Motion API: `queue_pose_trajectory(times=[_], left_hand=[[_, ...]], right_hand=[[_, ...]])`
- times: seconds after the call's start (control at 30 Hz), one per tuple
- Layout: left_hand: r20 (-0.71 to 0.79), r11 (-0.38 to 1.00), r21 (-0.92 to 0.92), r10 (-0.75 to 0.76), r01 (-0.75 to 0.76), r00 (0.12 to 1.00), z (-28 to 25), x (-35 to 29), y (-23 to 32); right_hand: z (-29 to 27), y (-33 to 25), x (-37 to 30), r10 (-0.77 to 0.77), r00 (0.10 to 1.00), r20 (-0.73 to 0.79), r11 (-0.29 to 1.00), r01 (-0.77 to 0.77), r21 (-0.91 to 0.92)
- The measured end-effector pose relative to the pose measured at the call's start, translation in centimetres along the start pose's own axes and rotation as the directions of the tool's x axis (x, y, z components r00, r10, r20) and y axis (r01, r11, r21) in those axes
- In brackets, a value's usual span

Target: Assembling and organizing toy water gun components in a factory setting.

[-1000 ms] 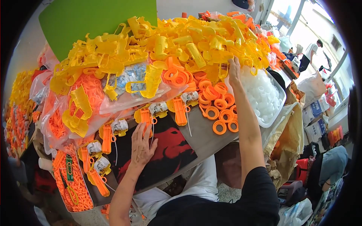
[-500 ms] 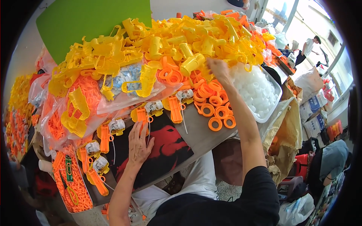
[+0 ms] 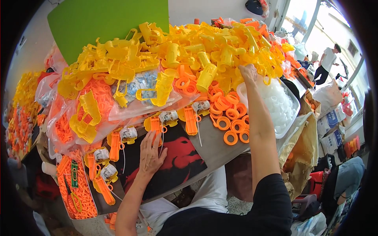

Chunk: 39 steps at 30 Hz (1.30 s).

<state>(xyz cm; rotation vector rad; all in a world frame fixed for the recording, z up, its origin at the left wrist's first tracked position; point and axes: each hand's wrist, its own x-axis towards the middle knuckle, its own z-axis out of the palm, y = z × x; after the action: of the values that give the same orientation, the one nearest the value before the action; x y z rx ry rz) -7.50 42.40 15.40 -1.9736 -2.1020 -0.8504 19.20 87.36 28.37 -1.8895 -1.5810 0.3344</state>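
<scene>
My left hand (image 3: 152, 154) lies flat on a dark mat (image 3: 183, 163) with a red print, its fingers spread. Its fingertips reach a small assembly (image 3: 156, 125) of orange and yellow plastic with a white part. My right hand (image 3: 249, 74) is stretched out to the right side of a large heap of yellow plastic shells (image 3: 173, 55). Its fingers are partly hidden and blurred against the shells, so a grip does not show. Below that forearm lie orange rings (image 3: 224, 122), and beside it stands a white tub (image 3: 295, 114) of translucent white parts.
Several similar assemblies (image 3: 114, 145) line the table's near side. At the left, a tray (image 3: 95, 204) holds small orange pieces and yellow-handled scissors (image 3: 75, 200). A brown paper bag (image 3: 299, 145) stands at the right. Behind the heap rises a green panel (image 3: 110, 27). A person (image 3: 327, 63) is outside.
My right hand has shifted to the right along the yellow heap. A yellow shell near the rings has tipped to a steeper angle. My left hand rests as before; the whole view has shifted slightly.
</scene>
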Motion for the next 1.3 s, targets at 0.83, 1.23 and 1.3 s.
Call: queue_pose_trajectory(times=[0.83,1.23,1.3], left_hand=[[-0.121,0.263,-0.962,-0.632,0.065,0.766,-1.3,-2.3,9.5],[-0.573,0.944,-0.074,-0.303,0.32,0.762,-10.3,-9.5,1.3],[-0.654,0.959,-0.15,-0.278,0.24,0.703,-10.4,-10.9,3.5]], right_hand=[[-5.4,0.0,-41.5,-0.969,0.195,0.154,0.248,0.71,0.659],[3.9,-1.2,-50.2,-0.979,-0.104,0.173,0.0,0.857,0.516],[8.2,-2.1,-49.9,-0.938,-0.062,0.342,0.134,0.843,0.52]])
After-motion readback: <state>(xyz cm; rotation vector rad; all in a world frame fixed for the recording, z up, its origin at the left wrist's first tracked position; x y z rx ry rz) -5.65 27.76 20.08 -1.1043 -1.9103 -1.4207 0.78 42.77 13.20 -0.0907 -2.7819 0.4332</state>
